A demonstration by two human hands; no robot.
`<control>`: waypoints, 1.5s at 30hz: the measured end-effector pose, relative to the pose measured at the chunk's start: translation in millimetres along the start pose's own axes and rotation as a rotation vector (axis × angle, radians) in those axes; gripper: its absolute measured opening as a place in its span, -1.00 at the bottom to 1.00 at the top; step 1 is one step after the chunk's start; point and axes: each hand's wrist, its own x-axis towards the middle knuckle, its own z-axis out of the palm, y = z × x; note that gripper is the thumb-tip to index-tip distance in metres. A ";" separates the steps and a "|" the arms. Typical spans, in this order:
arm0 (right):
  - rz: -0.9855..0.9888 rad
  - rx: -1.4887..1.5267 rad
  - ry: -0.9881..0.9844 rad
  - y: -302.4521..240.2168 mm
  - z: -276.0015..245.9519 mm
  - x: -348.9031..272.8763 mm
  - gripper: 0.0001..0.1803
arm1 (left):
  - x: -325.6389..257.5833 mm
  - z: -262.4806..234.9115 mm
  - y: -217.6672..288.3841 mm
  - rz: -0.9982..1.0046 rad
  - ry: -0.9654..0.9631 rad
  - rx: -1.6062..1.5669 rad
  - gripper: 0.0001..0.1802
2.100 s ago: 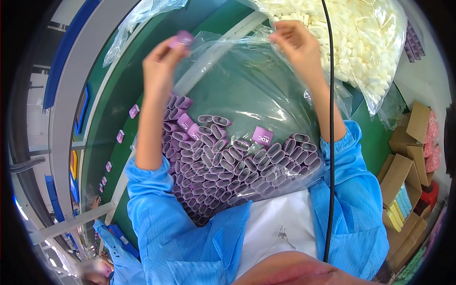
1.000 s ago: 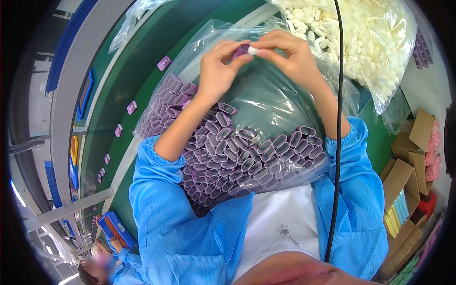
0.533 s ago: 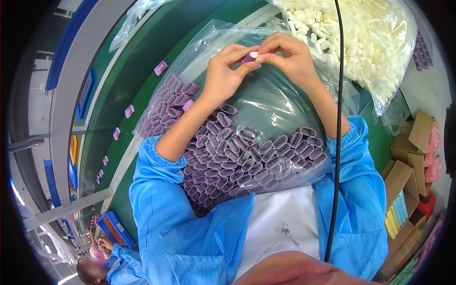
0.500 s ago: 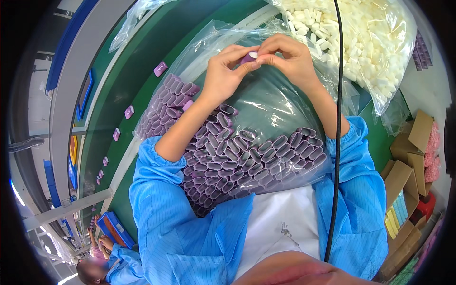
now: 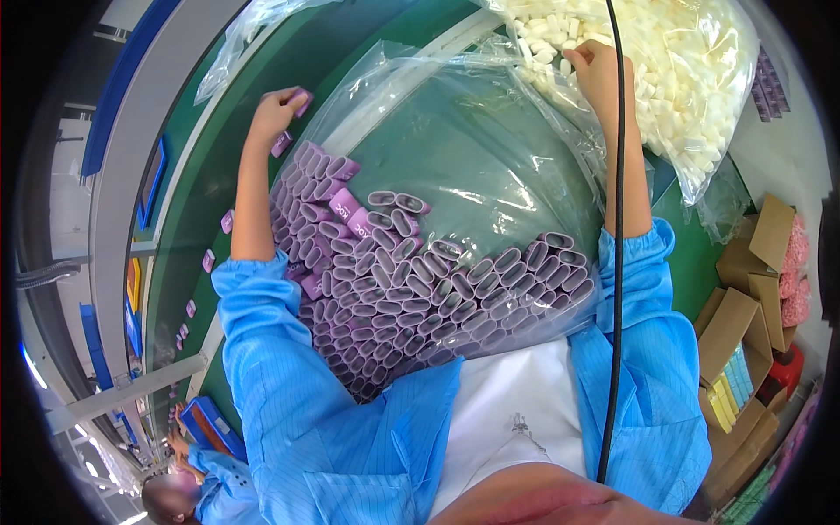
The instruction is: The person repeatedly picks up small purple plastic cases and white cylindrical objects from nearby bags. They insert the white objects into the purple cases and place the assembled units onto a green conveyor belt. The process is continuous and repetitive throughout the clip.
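A moment ago both hands met at 12 o'clock; now I see them apart. My left hand (image 5: pixel 278 107) pinches a purple sleeve (image 5: pixel 300 97) at 10 o'clock over the belt (image 5: pixel 188 201). My right hand (image 5: pixel 598 72) digs into white pieces (image 5: pixel 691 79) at 1; grip unclear.

Single view only: a head-worn fisheye camera looks steeply down from close above the person's chest, onto a clear bag of purple sleeves (image 5: pixel 437 289) resting against the lap. Straight edges bend toward the rim, where detail is probably unreliable; no second view overlaps it.
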 end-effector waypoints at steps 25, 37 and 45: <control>-0.194 1.079 -0.232 -75.7 21.4 -49.6 -0.89 | -116.4 88.0 176.4 0.317 -0.255 -0.738 -0.71; -0.031 1.350 -0.305 -84.3 18.3 -58.4 -0.92 | -130.8 116.2 182.3 0.401 -0.219 -0.863 -0.69; -0.198 1.262 -0.139 -88.1 21.4 -65.9 -0.90 | -135.2 123.8 189.4 0.240 -0.243 -1.196 -0.69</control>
